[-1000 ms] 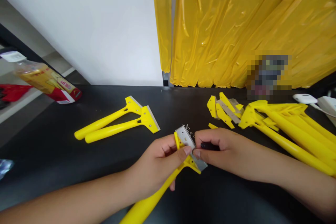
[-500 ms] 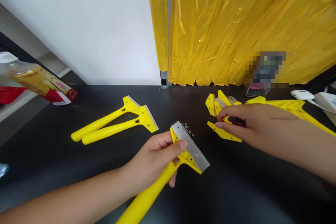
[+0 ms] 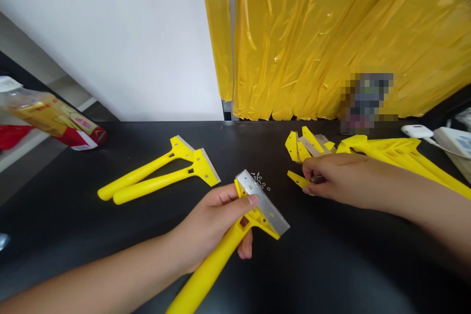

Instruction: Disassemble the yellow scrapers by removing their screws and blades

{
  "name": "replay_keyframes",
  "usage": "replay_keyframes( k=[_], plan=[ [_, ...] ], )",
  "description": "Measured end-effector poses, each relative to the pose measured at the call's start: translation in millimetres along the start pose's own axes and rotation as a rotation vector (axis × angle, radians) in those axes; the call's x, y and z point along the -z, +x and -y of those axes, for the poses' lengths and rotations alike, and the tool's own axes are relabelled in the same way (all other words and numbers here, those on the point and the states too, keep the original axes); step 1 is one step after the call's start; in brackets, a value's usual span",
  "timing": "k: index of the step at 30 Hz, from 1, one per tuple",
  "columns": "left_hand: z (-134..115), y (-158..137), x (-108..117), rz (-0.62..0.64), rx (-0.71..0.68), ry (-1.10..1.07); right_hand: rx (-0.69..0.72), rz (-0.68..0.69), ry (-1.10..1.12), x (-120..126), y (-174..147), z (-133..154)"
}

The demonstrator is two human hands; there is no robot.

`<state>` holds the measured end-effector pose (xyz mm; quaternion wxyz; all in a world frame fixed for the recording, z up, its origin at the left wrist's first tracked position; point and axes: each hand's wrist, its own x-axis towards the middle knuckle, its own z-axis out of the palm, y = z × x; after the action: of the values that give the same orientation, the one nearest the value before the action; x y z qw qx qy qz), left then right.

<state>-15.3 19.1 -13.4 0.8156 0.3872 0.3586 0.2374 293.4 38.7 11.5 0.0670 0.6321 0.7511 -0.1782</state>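
My left hand (image 3: 221, 221) grips a yellow scraper (image 3: 217, 260) just below its head. Its thumb presses a flat metal blade (image 3: 270, 208) against the head, and the handle slants toward me. My right hand (image 3: 331, 176) is closed around a dark slim tool (image 3: 317, 179), mostly hidden in the fingers, so its kind is unclear. The fingertips of that hand are at a loose yellow cover plate (image 3: 296, 177) and hide its right end. Behind it lie several more yellow plates (image 3: 291, 146) and metal blades (image 3: 311, 148). Several small screws (image 3: 258, 180) lie beyond the blade.
Two scrapers with blades (image 3: 158, 184) lie at left on the black table (image 3: 110, 235). Yellow handles (image 3: 390, 149) are piled at right, partly behind my forearm. A drink bottle (image 3: 55, 117) leans at far left. A white earphone case (image 3: 417, 131) and a blurred upright phone-like object (image 3: 368, 103) stand at back right.
My right hand has come down onto the loose cover plate and now hides more of it. My left hand still holds the scraper and blade in nearly the same place.
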Motion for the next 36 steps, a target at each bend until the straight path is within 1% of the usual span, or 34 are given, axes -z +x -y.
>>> replay_keyframes(
  k=[4, 10, 15, 17, 20, 23, 27, 30, 34, 36],
  plan=[
    [0, 1, 1, -0.003, -0.007, -0.004, 0.033, 0.059, 0.048, 3, -1, -2],
    [1, 1, 2, 0.004, -0.011, -0.021, 0.093, 0.137, 0.113, 7, -5, 2],
    [0, 1, 0, -0.009, 0.002, -0.021, 0.147, 0.152, 0.213, 12, -6, 9],
    [-1, 1, -2, -0.017, 0.005, -0.025, 0.174, 0.164, 0.29, 14, -6, 15],
    [-3, 0, -4, -0.007, 0.007, -0.021, 0.194, 0.193, 0.495, 14, -7, 23],
    [-7, 0, -3, 0.043, 0.014, -0.022, 0.182, 0.183, 0.677, 14, -8, 28],
    [-10, 2, -1, 0.092, 0.003, -0.029, 0.146, 0.177, 0.84, 16, -9, 33],
    [-10, 2, -1, 0.068, -0.011, -0.019, 0.122, 0.165, 0.855, 19, -7, 37],
    [-9, 1, -1, 0.032, -0.026, -0.025, 0.089, 0.092, 0.846, 18, -5, 40],
    [-8, 0, -1, 0.034, -0.022, -0.037, 0.083, 0.087, 0.905, 16, -4, 41]
  ],
)
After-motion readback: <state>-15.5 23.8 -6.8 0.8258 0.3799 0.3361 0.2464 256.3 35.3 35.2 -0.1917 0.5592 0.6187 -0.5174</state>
